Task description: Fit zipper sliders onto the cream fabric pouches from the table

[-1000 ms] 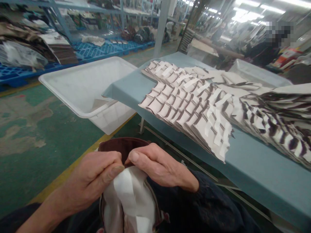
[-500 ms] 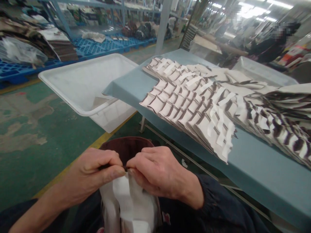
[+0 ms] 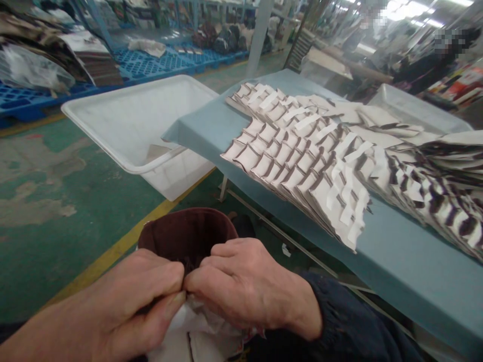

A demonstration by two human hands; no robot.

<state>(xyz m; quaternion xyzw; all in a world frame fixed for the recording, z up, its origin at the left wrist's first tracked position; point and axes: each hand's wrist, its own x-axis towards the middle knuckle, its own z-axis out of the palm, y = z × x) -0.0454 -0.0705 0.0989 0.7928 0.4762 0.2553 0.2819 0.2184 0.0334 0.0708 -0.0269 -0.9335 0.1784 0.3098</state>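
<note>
My left hand (image 3: 139,301) and my right hand (image 3: 241,286) meet in my lap, fingers pinched together on a dark maroon fabric piece (image 3: 184,234) with a white paper backing (image 3: 199,342). The thumbs press against each other at the piece's near edge. The maroon part curves up beyond my knuckles. The white backing crumples below both hands. To the right, on a blue-grey table (image 3: 407,261), lie overlapping rows of similar pieces (image 3: 302,161) with white strips, fanned like shingles.
A large white plastic tub (image 3: 124,125) stands left of the table, over a green floor with a yellow line (image 3: 113,251). A clear bin (image 3: 418,110) sits at the table's far side. Blue pallets (image 3: 158,65) and shelving fill the background, with people at the far right.
Both hands have drawn nearer and lower, closing tighter over the piece. The white backing, earlier hanging smooth below the fingers, is now bunched and mostly covered.
</note>
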